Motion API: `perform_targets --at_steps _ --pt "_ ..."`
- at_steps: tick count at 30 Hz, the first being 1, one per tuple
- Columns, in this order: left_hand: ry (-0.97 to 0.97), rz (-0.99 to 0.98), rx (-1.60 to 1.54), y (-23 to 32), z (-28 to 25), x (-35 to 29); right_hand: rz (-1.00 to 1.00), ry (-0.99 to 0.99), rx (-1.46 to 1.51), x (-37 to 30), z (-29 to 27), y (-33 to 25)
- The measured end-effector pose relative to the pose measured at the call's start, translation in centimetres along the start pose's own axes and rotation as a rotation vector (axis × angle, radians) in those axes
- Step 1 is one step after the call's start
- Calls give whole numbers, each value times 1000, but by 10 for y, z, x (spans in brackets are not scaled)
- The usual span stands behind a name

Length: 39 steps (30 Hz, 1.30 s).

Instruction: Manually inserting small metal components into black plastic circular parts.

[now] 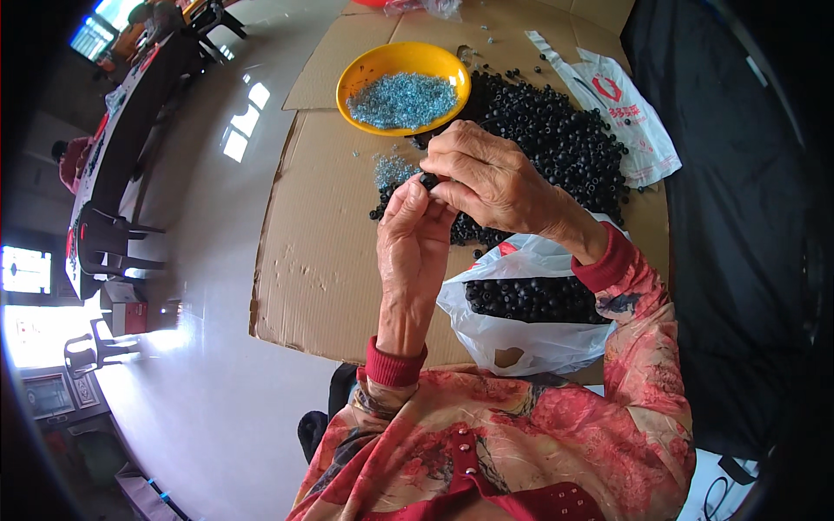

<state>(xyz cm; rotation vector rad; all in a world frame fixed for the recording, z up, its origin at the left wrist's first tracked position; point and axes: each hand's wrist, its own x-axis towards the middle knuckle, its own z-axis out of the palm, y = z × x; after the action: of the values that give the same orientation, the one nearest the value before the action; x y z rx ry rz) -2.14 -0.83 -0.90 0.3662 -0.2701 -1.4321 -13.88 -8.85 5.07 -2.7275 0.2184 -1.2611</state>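
Observation:
Over the cardboard, my two hands meet at a small round black plastic part (428,181). My left hand (403,224) pinches it between thumb and fingertips. From the right, my right hand (493,178) comes in with its fingers curled and its tips at the same part; anything between those tips is too small or hidden to make out. Under and behind my hands spreads a big heap of similar black parts (556,130), several with a hole showing. Just left of my fingertips lies a small pile of clear bluish pieces (393,169).
A yellow bowl (344,88) of clear bluish pieces stands at the far side of the cardboard (304,286). Close to my body sits an open white plastic bag (473,340) with more black parts. A flat printed plastic bag (647,148) lies far right. Chairs and a long table are off left.

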Motion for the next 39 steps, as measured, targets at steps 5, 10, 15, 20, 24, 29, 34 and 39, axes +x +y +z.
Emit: perform_targets --at_steps 5,10,15,20,24,29,34,39 --pt "58 5 -17 1 10 -1 -9 14 -4 -1 0 -1" --pt "52 4 -34 -2 10 -6 -22 31 -19 -6 2 -6" --pt "76 -2 -8 -5 11 -3 -75 7 -57 -8 0 -3" --pt "27 5 37 2 9 -4 -70 30 -47 -9 6 0" --pt "-11 4 144 9 8 2 97 3 98 -16 -7 6" --pt "127 91 367 34 -18 0 123 -432 129 -40 -41 -13" --pt "140 130 383 47 -31 -2 121 -726 43 -78 -47 -48" --pt "113 70 368 47 -36 0 210 -637 47 -71 -51 -30"
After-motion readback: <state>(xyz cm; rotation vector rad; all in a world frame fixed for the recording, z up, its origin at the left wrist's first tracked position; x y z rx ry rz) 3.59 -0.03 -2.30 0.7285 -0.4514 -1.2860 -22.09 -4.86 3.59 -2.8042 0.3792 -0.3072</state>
